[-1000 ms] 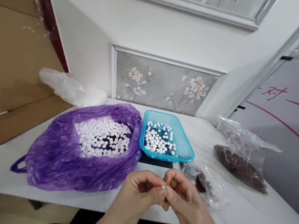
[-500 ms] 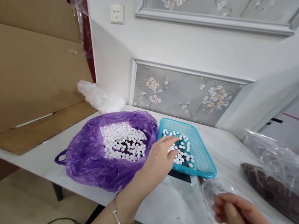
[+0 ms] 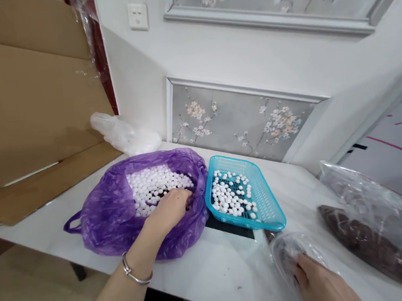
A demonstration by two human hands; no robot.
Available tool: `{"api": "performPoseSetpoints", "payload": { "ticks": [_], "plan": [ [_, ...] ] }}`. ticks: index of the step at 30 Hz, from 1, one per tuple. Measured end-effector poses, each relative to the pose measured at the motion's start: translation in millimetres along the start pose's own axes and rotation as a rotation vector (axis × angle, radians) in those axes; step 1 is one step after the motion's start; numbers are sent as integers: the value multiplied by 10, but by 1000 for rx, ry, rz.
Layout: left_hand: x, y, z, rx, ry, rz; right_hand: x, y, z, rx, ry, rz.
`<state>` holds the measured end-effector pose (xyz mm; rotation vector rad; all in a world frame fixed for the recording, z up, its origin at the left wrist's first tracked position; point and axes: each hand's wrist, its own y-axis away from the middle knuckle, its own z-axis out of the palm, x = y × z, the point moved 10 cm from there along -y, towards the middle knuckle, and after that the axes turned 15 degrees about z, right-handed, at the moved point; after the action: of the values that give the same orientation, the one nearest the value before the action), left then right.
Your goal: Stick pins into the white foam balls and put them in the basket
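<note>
My left hand (image 3: 172, 207), with a silver bangle at the wrist, reaches into a purple plastic bag (image 3: 105, 223) full of small white balls (image 3: 155, 182). Its fingers curl down at the bag's right side, and their tips are hidden. Over a clear plastic bag or tub (image 3: 282, 255) at the lower right, my right hand (image 3: 317, 278) has its fingers bent down into the opening. Whatever those fingers hold does not show. Between the hands stands a blue perforated basket (image 3: 269, 196), with white balls (image 3: 225, 199) gathered mostly on its left side.
A large clear bag of dark brown contents (image 3: 368, 244) lies at the right of the white table (image 3: 231, 268). Behind the purple bag sit a white plastic bag (image 3: 126, 135) and a big cardboard box (image 3: 37, 98). The panelled wall (image 3: 139, 72) borders the back.
My left hand has moved left from above the blue basket into the purple bag. My right hand has reached down into the clear plastic. The view has shifted slightly.
</note>
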<state>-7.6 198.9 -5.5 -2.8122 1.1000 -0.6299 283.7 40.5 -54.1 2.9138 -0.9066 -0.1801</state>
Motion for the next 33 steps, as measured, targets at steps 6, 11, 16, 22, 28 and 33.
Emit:
{"api": "performPoseSetpoints", "payload": {
  "ticks": [6, 11, 16, 22, 28, 33],
  "plan": [
    [30, 13, -35, -2, -11, -5, -72, 4, 93, -39, 67, -28],
    [-12, 105, -149, 109, 96, -41, -133, 11, 47, -28, 90, -35],
    [-48, 273, -362, 358, 331, -123, -199, -19, 16, 9, 64, -48],
    [234, 449, -385, 481, 830, -191, -259, 20, 4, 74, 47, -69],
    [608, 524, -111, 488, 1566, -278, -239, 39, -38, 156, -1, -106],
    [838, 519, 71, 395, 1835, -302, -122, -13, -69, 185, -76, -59]
  ]
}}
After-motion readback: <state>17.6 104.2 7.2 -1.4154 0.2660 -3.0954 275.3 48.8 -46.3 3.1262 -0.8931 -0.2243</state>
